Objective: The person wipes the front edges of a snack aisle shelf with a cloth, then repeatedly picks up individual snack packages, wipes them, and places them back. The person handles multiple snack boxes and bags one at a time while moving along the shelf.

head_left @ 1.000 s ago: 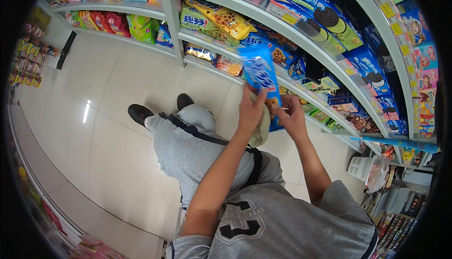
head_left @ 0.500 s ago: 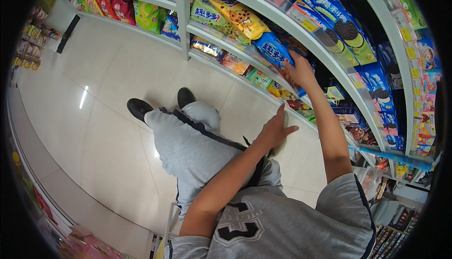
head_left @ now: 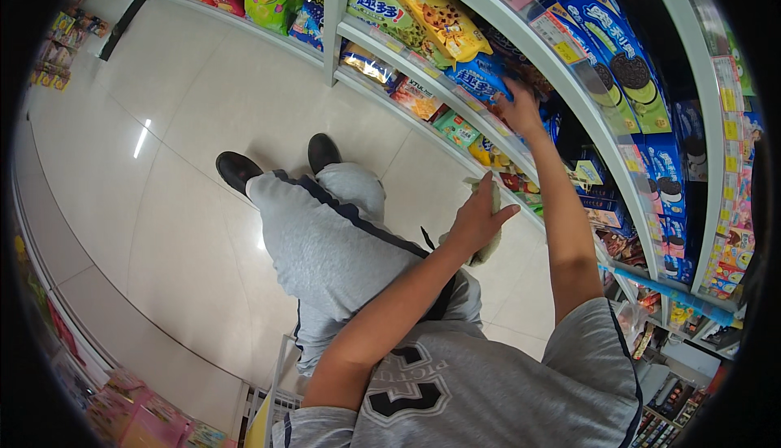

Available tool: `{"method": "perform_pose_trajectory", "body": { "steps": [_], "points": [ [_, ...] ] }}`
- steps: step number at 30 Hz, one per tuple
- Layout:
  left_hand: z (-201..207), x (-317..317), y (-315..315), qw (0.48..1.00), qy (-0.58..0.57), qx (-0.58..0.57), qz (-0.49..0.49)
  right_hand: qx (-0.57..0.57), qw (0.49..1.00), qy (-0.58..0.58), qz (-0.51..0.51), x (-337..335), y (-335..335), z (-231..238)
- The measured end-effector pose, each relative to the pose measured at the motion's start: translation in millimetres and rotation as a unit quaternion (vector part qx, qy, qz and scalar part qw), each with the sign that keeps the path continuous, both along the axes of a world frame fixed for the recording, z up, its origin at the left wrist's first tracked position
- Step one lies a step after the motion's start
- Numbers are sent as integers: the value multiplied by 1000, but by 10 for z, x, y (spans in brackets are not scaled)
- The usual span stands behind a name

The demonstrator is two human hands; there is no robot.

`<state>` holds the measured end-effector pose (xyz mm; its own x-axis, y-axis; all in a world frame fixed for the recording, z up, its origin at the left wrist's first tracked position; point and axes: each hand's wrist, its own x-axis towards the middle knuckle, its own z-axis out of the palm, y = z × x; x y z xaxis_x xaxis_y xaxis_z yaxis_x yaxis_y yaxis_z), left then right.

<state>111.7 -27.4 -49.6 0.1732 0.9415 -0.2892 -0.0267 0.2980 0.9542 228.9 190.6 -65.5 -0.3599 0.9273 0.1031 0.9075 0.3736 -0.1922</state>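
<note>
My right hand (head_left: 521,108) reaches into the middle shelf, its fingers closed at the end of a blue cookie bag (head_left: 478,78). The bag lies on the shelf beside a yellow cookie bag (head_left: 439,21) and a green one (head_left: 382,13). Lower down, in front of the shelf edge, my left hand (head_left: 476,220) holds a crumpled grey-green cloth (head_left: 490,244) against its palm, with thumb and forefinger stretched out. Part of the cloth is hidden by the hand.
Blue cookie boxes (head_left: 618,49) fill the upper shelf at right. Smaller snack packs (head_left: 419,98) line the bottom shelf. A grey upright post (head_left: 334,25) divides the shelving. Behind me at lower left stands a wire basket or cart (head_left: 281,383), near pink packages (head_left: 146,411).
The blue bag has gone from jutting over the shelf edge to lying back on the shelf, my right hand still at it. My left hand stays nearly in place. The view has shifted slightly.
</note>
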Motion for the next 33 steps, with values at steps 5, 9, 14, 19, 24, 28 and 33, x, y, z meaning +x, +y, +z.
{"method": "perform_pose_trajectory", "body": {
  "steps": [5, 9, 14, 19, 24, 28, 33],
  "points": [
    [-5, -5, -4, 1000, 8, 3, 13, 91, 994, -29, -53, -187, -200, -79],
    [-23, 11, -4, 999, 4, 6, 33, 103, 967, 223, -68, -472, -188, 296],
    [-51, 43, -21, 999, -2, 7, 49, 73, 993, 81, -37, -1147, -18, 736],
    [-46, 24, -22, 998, 21, 11, 54, 25, 999, 40, 14, -1634, 168, 800],
    [-2, -27, 2, 998, 12, -7, 58, 33, 998, 9, -60, -1278, 84, 751],
    [22, -47, -15, 999, 2, -20, 45, 44, 992, 16, -120, -608, -171, 689],
    [33, -39, -45, 999, 6, 5, 49, 84, 981, -56, -167, 121, -311, 617]
  ]
}}
